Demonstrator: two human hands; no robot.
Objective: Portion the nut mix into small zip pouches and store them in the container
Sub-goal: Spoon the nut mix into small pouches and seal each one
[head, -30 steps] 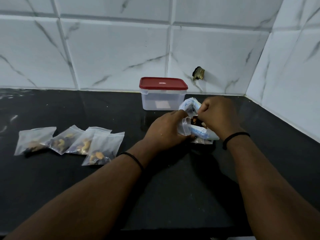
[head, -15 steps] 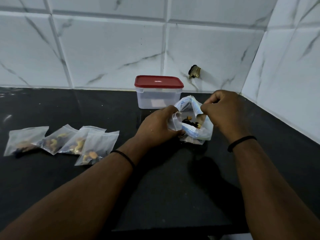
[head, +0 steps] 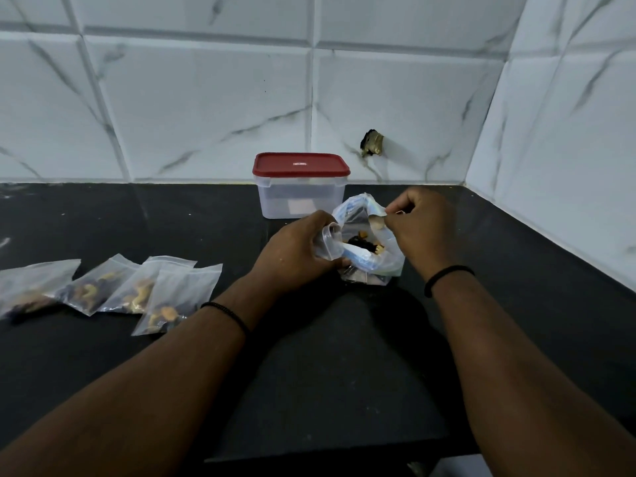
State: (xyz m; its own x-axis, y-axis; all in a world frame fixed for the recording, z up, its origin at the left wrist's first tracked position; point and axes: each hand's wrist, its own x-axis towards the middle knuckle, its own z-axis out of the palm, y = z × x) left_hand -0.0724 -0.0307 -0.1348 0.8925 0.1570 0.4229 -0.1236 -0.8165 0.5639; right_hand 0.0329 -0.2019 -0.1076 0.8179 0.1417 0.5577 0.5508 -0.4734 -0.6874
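A clear bag of nut mix [head: 382, 259] stands open on the black counter, with dark and orange pieces showing inside. My left hand [head: 296, 253] grips a small empty zip pouch [head: 329, 242], its mouth held open at the bag's left edge. Just above the bag's opening, my right hand [head: 421, 225] pinches a pale nut [head: 375, 222] between its fingertips. Several filled zip pouches [head: 137, 290] lie in a row at the left. Behind the bag is a clear container [head: 299, 197] with its red lid [head: 300, 164] shut.
The black counter [head: 344, 356] ends at a front edge near the bottom of the view. White marble tiles form the back wall and the right wall, meeting in a corner. A small brass fitting [head: 372, 143] juts from the back wall.
My right hand has come up out of the nut bag with a nut pinched in its fingers. The bag's mouth now gapes wider. My left hand keeps the small pouch.
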